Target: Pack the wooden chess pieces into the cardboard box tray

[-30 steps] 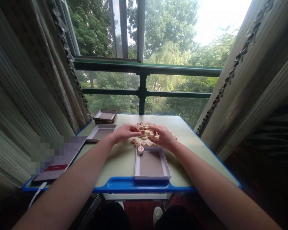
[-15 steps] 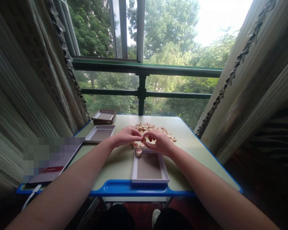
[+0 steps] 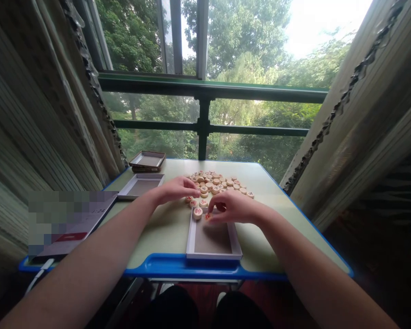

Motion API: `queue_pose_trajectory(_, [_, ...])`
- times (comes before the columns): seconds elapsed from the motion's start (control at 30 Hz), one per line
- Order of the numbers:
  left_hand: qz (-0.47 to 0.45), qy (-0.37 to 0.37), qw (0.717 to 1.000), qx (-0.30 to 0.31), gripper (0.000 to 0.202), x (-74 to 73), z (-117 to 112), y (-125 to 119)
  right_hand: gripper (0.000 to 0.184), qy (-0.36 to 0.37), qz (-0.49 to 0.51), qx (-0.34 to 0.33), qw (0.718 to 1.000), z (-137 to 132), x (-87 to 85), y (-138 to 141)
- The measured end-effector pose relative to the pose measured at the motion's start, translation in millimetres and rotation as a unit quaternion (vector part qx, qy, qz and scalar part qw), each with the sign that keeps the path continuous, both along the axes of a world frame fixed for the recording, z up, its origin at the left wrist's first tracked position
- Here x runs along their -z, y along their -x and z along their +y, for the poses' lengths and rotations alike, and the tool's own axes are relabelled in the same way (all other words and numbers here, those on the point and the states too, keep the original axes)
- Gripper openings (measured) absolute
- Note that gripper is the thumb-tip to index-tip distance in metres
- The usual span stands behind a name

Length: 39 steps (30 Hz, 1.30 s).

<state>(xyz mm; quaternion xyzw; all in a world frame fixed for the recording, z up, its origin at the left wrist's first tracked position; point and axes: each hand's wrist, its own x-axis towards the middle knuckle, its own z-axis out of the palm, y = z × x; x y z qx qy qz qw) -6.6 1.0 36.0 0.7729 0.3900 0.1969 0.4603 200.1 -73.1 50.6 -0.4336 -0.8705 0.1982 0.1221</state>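
My right hand [image 3: 231, 208] pinches a round wooden Chinese chess piece [image 3: 208, 217] with a red character, just inside the upper end of the shallow white box [image 3: 191, 242]. Beside it, in the box's upper left corner, another red-marked piece [image 3: 197, 213] lies face up. My left hand [image 3: 178, 188] is at the near left edge of a loose heap of Chinese chess pieces [image 3: 216, 187]. Its fingers are slightly curved and apart, close to the pieces; the fingertips are partly hidden. Several red-marked pieces [image 3: 203, 202] lie between the heap and the box.
A second shallow box [image 3: 141, 186] lies left on the pale table [image 3: 260, 233], with stacked brown box parts [image 3: 147, 160] behind it. A partly blurred tablet-like device [image 3: 82, 233] with a white cable [image 3: 39, 274] is at the left edge. Curtains and a railed window surround the table.
My hands have parted. My right hand has come nearer, carrying the chess piece into the box, while my left hand has drawn slightly away to the left. The view has shifted a little.
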Motion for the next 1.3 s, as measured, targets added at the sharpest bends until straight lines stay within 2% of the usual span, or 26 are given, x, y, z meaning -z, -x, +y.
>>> queue_pose_trajectory(0.13, [0.058,-0.038,0.996,0.048,0.039,4.2,2,2,0.03,0.048,-0.048,0.002,0.998,-5,-1.2,6])
queue_pose_trajectory(0.3, [0.114,-0.049,0.991,0.045,0.043,2.6,-1,2,0.03,0.06,-0.053,-0.033,0.996,-7,-1.6,6])
queue_pose_trajectory(0.5, [0.116,-0.069,0.989,0.061,0.033,2.3,-2,2,0.017,0.01,-0.058,-0.042,0.997,-8,2.4,5])
queue_pose_trajectory(0.73, [0.118,-0.037,0.988,0.089,0.033,4.3,2,4,0.019,-0.068,-0.041,-0.089,0.993,-8,8.2,13])
queue_pose_trajectory(1.03, [0.102,-0.014,0.988,0.114,0.036,3.6,3,7,0.024,-0.092,-0.024,-0.087,0.992,-8,12.1,16])
queue_pose_trajectory(1.3, [0.107,-0.018,0.984,0.139,0.035,4.9,5,8,0.021,-0.132,0.004,-0.092,0.987,-4,20.3,20])
